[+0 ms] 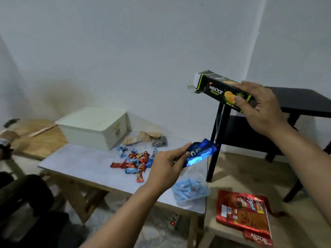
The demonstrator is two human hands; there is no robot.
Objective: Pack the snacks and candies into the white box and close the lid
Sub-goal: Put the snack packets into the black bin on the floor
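Two hands, each gripping a snack, with the white box lidded beyond them.

Nearest, the left hand (166, 165) pinches a shiny blue packet (200, 154) between thumb and fingers; just below that hand sits a clear bag of pale blue sweets (189, 190), and to its left a heap of red and blue candies (133, 162) on the low table (80, 163). Higher and to the right, the right hand (259, 108) clamps a black Nextar carton (218, 90), its end flap open. Farther left of the left hand stands the white box (93, 127).
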